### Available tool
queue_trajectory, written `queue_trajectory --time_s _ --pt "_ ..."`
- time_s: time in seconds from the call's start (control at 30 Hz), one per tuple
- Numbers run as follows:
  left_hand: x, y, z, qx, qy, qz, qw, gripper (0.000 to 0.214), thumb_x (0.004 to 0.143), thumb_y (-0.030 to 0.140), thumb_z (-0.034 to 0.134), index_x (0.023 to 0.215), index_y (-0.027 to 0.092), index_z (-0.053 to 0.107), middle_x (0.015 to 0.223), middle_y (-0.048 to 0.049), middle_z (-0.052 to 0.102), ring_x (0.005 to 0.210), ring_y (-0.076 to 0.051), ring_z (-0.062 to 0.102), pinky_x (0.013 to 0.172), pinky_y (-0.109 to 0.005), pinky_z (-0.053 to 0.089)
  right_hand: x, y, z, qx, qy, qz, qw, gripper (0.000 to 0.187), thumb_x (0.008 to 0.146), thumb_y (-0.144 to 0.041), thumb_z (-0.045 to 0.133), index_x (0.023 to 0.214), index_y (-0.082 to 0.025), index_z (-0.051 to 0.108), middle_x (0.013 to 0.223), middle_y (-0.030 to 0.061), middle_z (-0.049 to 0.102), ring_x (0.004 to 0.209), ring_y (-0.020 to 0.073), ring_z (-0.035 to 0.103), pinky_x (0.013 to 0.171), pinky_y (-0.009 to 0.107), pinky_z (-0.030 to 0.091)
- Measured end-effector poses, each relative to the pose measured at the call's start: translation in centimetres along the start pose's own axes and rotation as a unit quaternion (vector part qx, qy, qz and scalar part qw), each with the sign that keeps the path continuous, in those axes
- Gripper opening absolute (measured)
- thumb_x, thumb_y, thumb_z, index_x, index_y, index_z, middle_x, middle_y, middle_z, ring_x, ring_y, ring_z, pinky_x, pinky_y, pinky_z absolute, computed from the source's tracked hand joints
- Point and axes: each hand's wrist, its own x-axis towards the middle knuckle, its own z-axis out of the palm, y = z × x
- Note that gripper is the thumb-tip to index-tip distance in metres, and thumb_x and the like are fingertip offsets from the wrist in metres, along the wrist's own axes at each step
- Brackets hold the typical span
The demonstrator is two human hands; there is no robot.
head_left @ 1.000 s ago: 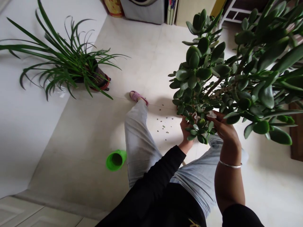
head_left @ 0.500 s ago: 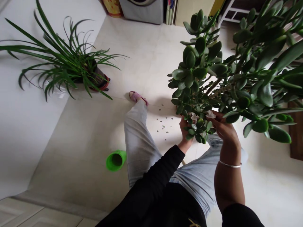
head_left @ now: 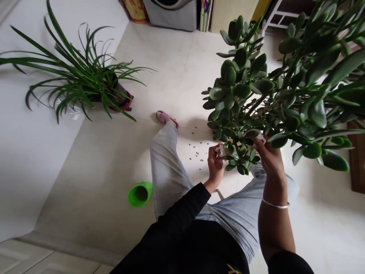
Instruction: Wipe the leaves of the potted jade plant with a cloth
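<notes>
Floor [head_left: 108,171] — succulent [head_left: 292,123], long axis toward upper right

To your left, a long-leaved green plant [head_left: 89,85] grows in a dark pot [head_left: 122,98] near the white wall [head_left: 23,152]. Nearer to you, a green container [head_left: 131,198] is on the pale floor [head_left: 94,179], its mouth showing; small dark bits [head_left: 197,153] lie scattered ahead. At the far edge you see a grey bin [head_left: 173,18] beside a red-and-yellow item [head_left: 137,11], and farther right a white frame [head_left: 270,18].
</notes>
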Motion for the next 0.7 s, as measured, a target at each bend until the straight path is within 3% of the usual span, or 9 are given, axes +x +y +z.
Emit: queue_trajectory --time_s 0.13,0.3,0.53,0.7 --pt "-0.3 -0.2 -2.4 0.019 0.049 -0.017 0.998 0.031 0.079 0.026 0.063 0.109 0.023 0.067 0.098 -0.0026 0.07 0.085 -0.016 0.063 0.074 -0.025 0.05 -0.6 0.4 0.5 0.006 0.073 -0.013 0.997 0.045 0.081 -0.064 0.077 0.107 -0.028 0.071 0.095 0.0053 0.076 0.097 0.0291 0.073 0.079 0.044 0.061" --pt "-1.0 0.9 -4.6 0.014 0.082 0.016 0.996 0.027 0.082 0.029 0.065 0.109 0.025 0.069 0.119 -0.0064 0.072 0.109 -0.02 0.067 0.087 -0.027 0.054 -1.5 0.7 0.5 0.022 0.089 0.006 0.996 0.041 0.082 -0.065 0.076 0.092 -0.026 0.068 0.087 0.0056 0.073 0.086 0.0277 0.071 0.078 0.041 0.057" --pt "-2.7 -1.3 -5.2 0.059 0.018 -0.086 0.994 0.03 0.085 0.035 0.067 0.112 0.023 0.071 0.119 -0.01 0.076 0.107 -0.023 0.069 0.084 -0.03 0.055 -3.0 1.7 1.2 0.074 0.099 0.061 0.99 0.043 0.082 -0.065 0.075 0.099 -0.026 0.071 0.094 0.0071 0.076 0.092 0.0262 0.072 0.082 0.038 0.058" --pt "-4.1 -1.5 -4.9 0.079 -0.024 -0.095 0.992 0.031 0.084 0.038 0.072 0.111 0.021 0.071 0.12 -0.011 0.075 0.106 -0.024 0.069 0.084 -0.032 0.054 -5.2 3.8 1.0 0.15 0.133 0.139 0.97 0.05 0.077 -0.07 0.076 0.1 -0.026 0.071 0.094 0.0036 0.078 0.087 0.0242 0.075 0.079 0.039 0.064"
